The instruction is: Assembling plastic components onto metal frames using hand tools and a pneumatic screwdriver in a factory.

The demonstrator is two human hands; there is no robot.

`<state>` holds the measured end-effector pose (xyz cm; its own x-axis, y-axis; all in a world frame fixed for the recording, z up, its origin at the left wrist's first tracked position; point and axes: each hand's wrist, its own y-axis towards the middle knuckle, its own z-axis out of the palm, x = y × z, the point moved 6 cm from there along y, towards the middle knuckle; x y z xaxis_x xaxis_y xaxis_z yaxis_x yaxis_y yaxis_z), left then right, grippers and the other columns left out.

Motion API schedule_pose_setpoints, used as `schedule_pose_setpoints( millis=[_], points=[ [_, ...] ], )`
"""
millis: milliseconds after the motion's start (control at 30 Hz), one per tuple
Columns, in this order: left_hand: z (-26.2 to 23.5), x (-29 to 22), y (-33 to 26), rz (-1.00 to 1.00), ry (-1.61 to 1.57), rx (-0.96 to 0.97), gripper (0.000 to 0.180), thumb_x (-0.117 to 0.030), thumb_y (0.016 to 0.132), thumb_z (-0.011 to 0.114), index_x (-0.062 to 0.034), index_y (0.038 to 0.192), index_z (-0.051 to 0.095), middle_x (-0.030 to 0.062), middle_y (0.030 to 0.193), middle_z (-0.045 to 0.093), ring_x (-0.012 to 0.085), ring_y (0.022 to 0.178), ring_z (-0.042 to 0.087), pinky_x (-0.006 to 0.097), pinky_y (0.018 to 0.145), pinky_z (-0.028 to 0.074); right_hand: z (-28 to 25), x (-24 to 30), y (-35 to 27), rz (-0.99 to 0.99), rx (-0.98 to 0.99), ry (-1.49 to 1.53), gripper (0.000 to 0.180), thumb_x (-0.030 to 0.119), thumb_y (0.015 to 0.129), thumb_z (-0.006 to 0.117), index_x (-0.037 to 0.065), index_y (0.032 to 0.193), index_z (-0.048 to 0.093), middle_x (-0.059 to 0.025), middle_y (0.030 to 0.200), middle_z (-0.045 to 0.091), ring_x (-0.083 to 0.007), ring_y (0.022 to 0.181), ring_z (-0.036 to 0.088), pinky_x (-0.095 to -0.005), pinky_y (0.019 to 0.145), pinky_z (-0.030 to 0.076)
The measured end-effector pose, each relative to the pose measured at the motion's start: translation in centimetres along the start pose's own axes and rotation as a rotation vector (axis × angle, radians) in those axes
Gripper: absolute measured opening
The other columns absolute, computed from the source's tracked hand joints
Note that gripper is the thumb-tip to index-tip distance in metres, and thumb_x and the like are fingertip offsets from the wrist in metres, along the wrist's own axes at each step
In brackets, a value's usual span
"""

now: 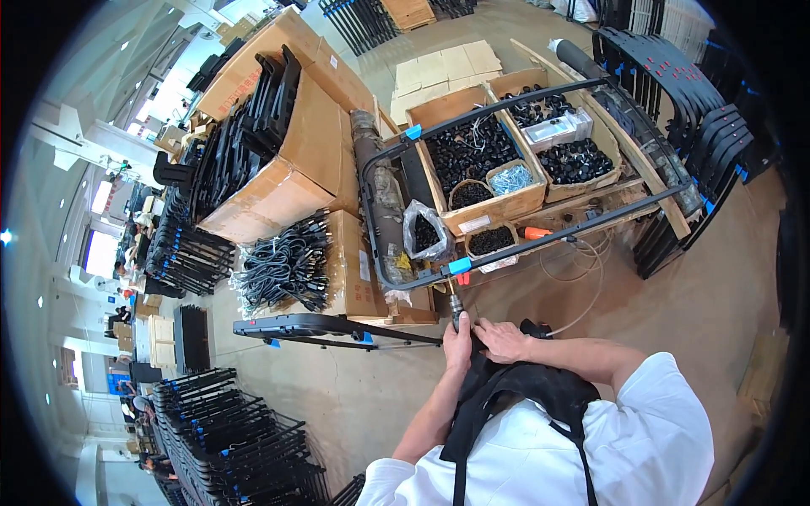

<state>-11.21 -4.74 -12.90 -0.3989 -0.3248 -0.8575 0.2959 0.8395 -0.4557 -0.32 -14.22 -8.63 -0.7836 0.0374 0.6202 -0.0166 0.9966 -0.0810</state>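
Observation:
Close to my body, my left hand is closed around the front of a power drill, just behind its metal chuck. My right hand grips the drill's body, most of which the hands hide. The bit points away from me and meets the near rail of a black tubular frame, beside a blue clip. This frame lies across the workbench around wooden parts boxes. Just beyond the rail sit a small tub of dark screws and a plastic bag of black pieces.
Wooden bins hold black fittings and silver screws. A thin hose loops at the right. To the left stand a big carton of black parts and a box heaped with black cords. Stacked black frames fill the lower left.

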Motion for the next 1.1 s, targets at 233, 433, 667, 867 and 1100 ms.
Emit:
schedule_pose_setpoints(
  millis=[233,433,667,867,1100],
  points=[
    [1.9,0.3,-1.8,-0.051,0.016,0.034,0.052,-0.053,0.103,0.065,-0.0004,0.104,0.066,0.0035,0.092,0.063,0.0144,0.085,0.051,0.034,0.079,0.046,0.2,-1.2,-2.1,0.094,0.051,-0.009,0.058,0.027,0.081,0.079,-0.001,0.124,0.053,-0.0236,0.113,0.062,-0.0430,0.103,0.070,-0.0524,0.089,0.058],
    [2.7,-0.8,-1.5,-0.031,-0.008,0.073,0.052,-0.052,0.104,0.064,0.0000,0.108,0.067,0.0053,0.094,0.064,0.0149,0.087,0.052,0.035,0.080,0.047,-1.1,-1.9,-2.4,0.165,-0.012,0.001,0.063,0.028,0.079,0.081,-0.001,0.127,0.051,-0.0237,0.112,0.066,-0.0434,0.105,0.070,-0.0522,0.089,0.058],
    [3.1,-2.1,-2.0,-0.019,0.022,0.077,0.052,-0.052,0.104,0.064,0.0005,0.109,0.067,0.0055,0.093,0.064,0.0151,0.087,0.052,0.035,0.080,0.047,-1.3,-2.4,-2.7,0.162,0.012,0.011,0.067,0.029,0.079,0.081,-0.003,0.131,0.050,-0.0249,0.114,0.067,-0.0428,0.107,0.070,-0.0516,0.092,0.058],
    [3.2,-1.7,-1.4,-0.016,0.003,0.077,0.055,-0.054,0.103,0.065,0.0002,0.108,0.067,0.0050,0.093,0.064,0.0149,0.086,0.051,0.035,0.079,0.047,-1.5,-2.5,-2.2,0.146,0.028,-0.006,0.070,0.029,0.080,0.081,-0.005,0.132,0.048,-0.0259,0.113,0.068,-0.0428,0.106,0.070,-0.0509,0.090,0.059],
    [3.4,-1.7,-0.9,-0.047,0.043,0.084,0.063,-0.058,0.102,0.063,0.0019,0.119,0.067,0.0101,0.107,0.068,0.0181,0.098,0.057,0.037,0.088,0.049,-3.4,-1.7,-2.0,0.151,0.060,-0.046,0.072,0.029,0.079,0.082,-0.006,0.132,0.047,-0.0264,0.103,0.072,-0.0431,0.096,0.073,-0.0499,0.082,0.061]
  ],
)
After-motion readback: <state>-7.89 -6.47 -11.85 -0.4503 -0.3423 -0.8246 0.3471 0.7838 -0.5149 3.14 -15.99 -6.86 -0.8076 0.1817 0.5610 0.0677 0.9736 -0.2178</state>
